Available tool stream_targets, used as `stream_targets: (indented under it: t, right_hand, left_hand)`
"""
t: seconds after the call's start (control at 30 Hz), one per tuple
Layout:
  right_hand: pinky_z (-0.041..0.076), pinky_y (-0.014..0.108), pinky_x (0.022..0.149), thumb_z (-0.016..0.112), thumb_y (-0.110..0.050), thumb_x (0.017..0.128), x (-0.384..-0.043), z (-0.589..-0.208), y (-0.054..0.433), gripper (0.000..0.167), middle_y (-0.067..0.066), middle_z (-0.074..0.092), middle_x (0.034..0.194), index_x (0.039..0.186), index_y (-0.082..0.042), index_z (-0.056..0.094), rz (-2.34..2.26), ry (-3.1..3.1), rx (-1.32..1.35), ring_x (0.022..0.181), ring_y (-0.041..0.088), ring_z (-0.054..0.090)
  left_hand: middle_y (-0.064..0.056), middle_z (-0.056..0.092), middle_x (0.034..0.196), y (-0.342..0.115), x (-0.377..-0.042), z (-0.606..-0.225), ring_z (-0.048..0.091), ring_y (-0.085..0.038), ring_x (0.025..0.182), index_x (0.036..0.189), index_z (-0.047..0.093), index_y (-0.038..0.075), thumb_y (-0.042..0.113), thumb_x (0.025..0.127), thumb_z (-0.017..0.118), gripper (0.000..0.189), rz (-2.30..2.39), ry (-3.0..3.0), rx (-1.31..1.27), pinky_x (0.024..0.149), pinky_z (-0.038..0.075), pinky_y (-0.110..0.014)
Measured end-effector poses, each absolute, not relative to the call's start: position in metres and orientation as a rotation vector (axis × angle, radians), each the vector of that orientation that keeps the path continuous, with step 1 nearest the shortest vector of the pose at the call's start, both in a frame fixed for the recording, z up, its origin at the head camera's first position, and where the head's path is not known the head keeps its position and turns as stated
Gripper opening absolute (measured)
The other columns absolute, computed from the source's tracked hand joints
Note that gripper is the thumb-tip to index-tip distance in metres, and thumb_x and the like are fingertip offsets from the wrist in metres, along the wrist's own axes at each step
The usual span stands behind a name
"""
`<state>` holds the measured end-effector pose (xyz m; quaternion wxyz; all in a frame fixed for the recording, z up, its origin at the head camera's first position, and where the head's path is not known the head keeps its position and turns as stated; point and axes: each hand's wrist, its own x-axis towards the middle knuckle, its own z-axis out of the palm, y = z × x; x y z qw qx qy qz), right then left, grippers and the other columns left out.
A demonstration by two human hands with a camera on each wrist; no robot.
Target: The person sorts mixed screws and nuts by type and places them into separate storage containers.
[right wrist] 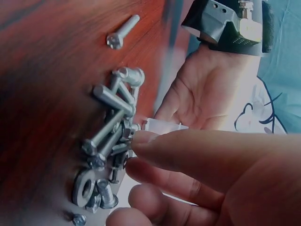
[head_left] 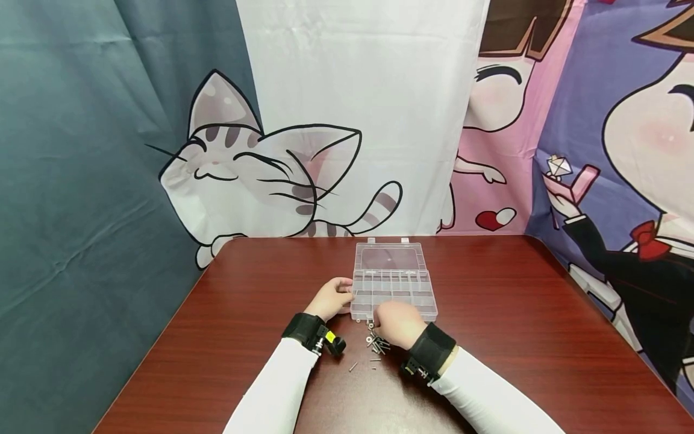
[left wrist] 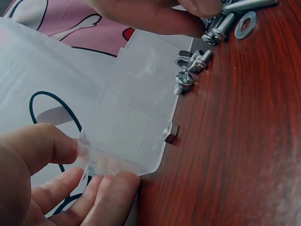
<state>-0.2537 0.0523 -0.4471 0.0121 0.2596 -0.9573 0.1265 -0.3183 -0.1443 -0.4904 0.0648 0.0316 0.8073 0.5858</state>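
The box lies on the table, its lid spread toward twelve o'clock. At its nine, the left hand pinches the wall between thumb and fingers. At its six, the right hand bends over loose bolts, thumb near forefinger; whether it grips one cannot be told. The thin plastic should be light, slightly springy, best steadied by a corner. Metal bolts, nuts and washer look hard and slick: pinch shanks, flats and rim respectively.
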Motion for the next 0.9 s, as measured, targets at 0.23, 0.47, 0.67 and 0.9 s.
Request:
stream_targets:
  t: [0.23,0.47,0.67,0.9]
  right_hand:
    - [0.036,0.032,0.041,0.076,-0.017,0.078,-0.252,-0.451,0.048,0.034,-0.010,0.044,0.054,0.054,-0.022,0.052,0.368,-2.937,0.829,0.049,0.009,0.042]
    - [0.038,0.032,0.041,0.076,-0.017,0.079,-0.253,-0.455,0.047,0.034,-0.009,0.046,0.055,0.056,-0.022,0.052,0.347,-2.921,0.815,0.049,0.010,0.043]
    - [0.037,0.031,0.040,0.078,-0.019,0.078,-0.254,-0.458,0.048,0.037,-0.010,0.044,0.054,0.054,-0.022,0.050,0.335,-2.901,0.814,0.047,0.009,0.042]
    - [0.040,0.034,0.040,0.077,-0.017,0.079,-0.254,-0.458,0.047,0.039,-0.008,0.044,0.052,0.052,-0.021,0.048,0.299,-2.899,0.797,0.046,0.010,0.043]
  left_hand:
    - [-0.018,0.060,0.116,-0.144,-0.318,-0.490,0.061,-0.026,0.097,0.130,0.055,-0.003,0.003,0.091,0.064,0.040,1.743,2.493,0.097,0.075,0.060,-0.037]
    - [-0.018,0.060,0.116,-0.143,-0.316,-0.488,0.062,-0.025,0.096,0.130,0.055,-0.003,0.003,0.092,0.064,0.040,1.752,2.482,0.097,0.074,0.060,-0.037]
    - [-0.018,0.060,0.115,-0.143,-0.315,-0.488,0.061,-0.026,0.098,0.129,0.056,-0.003,0.004,0.092,0.065,0.039,1.719,2.522,0.111,0.075,0.060,-0.036]
    - [-0.018,0.059,0.116,-0.143,-0.315,-0.489,0.062,-0.026,0.097,0.130,0.055,-0.002,0.005,0.092,0.064,0.039,1.739,2.488,0.100,0.075,0.060,-0.037]
